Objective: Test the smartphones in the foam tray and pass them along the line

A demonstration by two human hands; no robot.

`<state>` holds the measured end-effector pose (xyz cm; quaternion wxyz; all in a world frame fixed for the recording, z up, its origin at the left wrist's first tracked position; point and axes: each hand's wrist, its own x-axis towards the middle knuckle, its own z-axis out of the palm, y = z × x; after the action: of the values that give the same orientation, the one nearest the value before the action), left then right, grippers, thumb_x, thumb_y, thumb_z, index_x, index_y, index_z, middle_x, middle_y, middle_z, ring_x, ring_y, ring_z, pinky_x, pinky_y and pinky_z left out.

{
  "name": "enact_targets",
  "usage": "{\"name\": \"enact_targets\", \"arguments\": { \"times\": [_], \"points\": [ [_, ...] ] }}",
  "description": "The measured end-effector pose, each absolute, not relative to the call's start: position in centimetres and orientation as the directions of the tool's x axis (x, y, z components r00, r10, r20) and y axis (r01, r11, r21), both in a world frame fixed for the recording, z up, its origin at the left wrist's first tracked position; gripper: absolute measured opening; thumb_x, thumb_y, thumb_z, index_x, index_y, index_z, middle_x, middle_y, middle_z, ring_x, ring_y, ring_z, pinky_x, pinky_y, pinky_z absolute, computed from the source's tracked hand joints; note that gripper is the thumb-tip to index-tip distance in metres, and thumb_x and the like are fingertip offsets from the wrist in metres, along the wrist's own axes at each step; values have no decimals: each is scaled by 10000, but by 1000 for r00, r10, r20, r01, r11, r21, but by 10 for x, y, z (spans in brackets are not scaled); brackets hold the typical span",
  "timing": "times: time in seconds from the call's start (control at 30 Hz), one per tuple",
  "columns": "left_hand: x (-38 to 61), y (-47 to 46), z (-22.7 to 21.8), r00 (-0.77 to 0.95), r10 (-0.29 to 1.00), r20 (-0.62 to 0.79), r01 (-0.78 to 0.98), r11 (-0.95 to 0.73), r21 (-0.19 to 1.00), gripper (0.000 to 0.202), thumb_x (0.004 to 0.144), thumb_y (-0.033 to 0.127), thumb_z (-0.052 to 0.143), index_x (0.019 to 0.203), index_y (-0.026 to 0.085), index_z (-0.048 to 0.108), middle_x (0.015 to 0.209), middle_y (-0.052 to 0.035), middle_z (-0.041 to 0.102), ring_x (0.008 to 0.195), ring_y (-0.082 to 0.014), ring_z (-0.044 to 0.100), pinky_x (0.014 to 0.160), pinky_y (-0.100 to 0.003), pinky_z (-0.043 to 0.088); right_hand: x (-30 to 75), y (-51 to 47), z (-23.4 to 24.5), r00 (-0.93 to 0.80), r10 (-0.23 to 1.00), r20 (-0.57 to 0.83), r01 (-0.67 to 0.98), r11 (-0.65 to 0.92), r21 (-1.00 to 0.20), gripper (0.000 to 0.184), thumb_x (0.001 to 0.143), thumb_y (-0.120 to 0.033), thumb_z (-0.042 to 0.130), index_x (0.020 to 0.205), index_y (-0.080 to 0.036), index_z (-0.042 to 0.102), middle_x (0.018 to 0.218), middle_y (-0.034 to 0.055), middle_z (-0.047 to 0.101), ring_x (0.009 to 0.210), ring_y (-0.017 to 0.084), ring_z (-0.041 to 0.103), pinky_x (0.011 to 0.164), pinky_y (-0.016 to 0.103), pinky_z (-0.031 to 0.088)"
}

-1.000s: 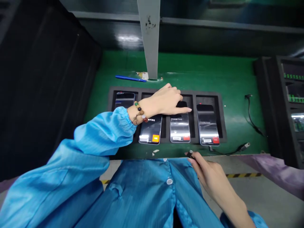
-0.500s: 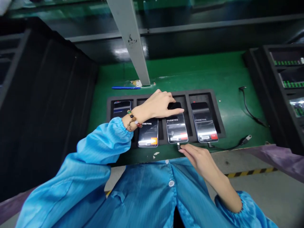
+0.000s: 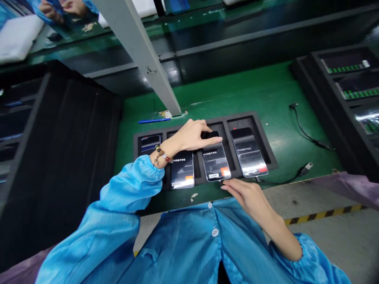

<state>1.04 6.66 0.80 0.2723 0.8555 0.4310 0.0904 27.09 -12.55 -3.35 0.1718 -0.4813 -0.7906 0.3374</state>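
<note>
My left hand [image 3: 192, 136] reaches over the black foam tray [image 3: 271, 159] and holds the upper end of a smartphone [image 3: 215, 161], thumb along its right edge. Below that phone, my right hand [image 3: 247, 194] pinches a small dark cable plug [image 3: 220, 184] against its lower edge; whether it is fully seated I cannot tell. To the right lies another lit smartphone [image 3: 249, 154] with a cable [image 3: 284, 182] at its bottom edge. My left wrist partly covers a third smartphone [image 3: 182, 171], also lit. The leftmost phone [image 3: 150, 144] is dark and partly hidden by my sleeve.
A blue pen [image 3: 154, 121] lies behind the tray, near a grey post [image 3: 148, 59]. A loose black cable [image 3: 304, 128] rests on the green table [image 3: 207, 106]. Stacked black trays stand left [image 3: 79, 130] and right [image 3: 314, 90]. Another person's hands [image 3: 63, 10] show at the upper left.
The plug in my right hand is closer to the phone's lower edge, with less of it showing. My left hand keeps its hold on the phone. The view has shifted slightly.
</note>
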Motion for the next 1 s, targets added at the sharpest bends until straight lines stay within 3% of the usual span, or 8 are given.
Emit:
{"name": "enact_targets", "arguments": {
  "times": [0.27,0.5,0.6,0.67,0.73,0.77,0.87,1.0],
  "points": [
    [12,65,7,603,794,-81,715,-492,497,740,1037,786,557,1277,146,840,1145,-145,764,1004,-308,726,1009,-491,535,266,-129,-34,-378,924,58,613,297,-732,284,1176,-384,562,1144,-243,806,1129,40,872,961,217,861,817,274,649],
    [9,66,8,641,761,-99,720,-553,419,765,1072,795,456,1296,165,826,1215,-153,778,1085,-319,748,1053,-492,509,259,-138,-20,-345,920,185,740,388,-549,340,1162,-464,578,1087,-210,792,908,33,818,772,188,809,682,269,584],
    [3,68,11,679,731,-72,684,-593,424,677,1111,735,434,1299,210,820,1268,-125,791,1110,-290,761,1061,-457,502,288,-99,1,-262,916,303,755,390,-527,361,1132,-535,623,1124,-219,798,948,51,819,827,189,792,784,280,599],
    [-6,65,14,676,736,-33,680,-607,410,604,1136,670,447,1391,224,766,1341,-110,781,1198,-280,746,1111,-445,479,323,-46,12,-100,960,261,842,222,-491,385,1159,-503,547,1109,-221,805,1039,87,829,925,206,792,879,303,598],
    [-19,59,18,640,768,10,711,-597,371,561,1144,617,478,1444,208,717,1366,-116,769,1267,-290,717,1151,-455,454,357,16,17,232,961,150,934,-177,-309,360,1119,-503,609,1127,-205,811,1125,132,824,1017,250,790,933,340,590],
    [-27,54,20,610,792,27,738,-581,342,542,1143,597,495,1419,190,721,1341,-129,771,1274,-305,708,1155,-469,447,371,45,16,315,939,141,926,-271,-264,354,1093,-455,647,1139,-146,813,1164,213,807,1058,315,785,936,400,588],
    [-54,36,23,503,863,50,834,-500,234,479,1137,542,529,1210,138,775,1183,-167,780,1199,-347,709,1095,-502,460,393,103,2,399,911,105,898,-365,-246,291,1009,-310,729,1049,-35,817,1129,349,766,1012,417,777,870,485,561],
    [-80,18,18,442,896,29,888,-442,124,447,1132,536,552,1130,154,786,1107,-137,787,1107,-311,722,1006,-455,480,411,119,-14,431,900,68,861,-387,-330,182,1017,-228,698,950,-111,820,1037,298,788,809,325,761,769,447,512]
  ]
}}
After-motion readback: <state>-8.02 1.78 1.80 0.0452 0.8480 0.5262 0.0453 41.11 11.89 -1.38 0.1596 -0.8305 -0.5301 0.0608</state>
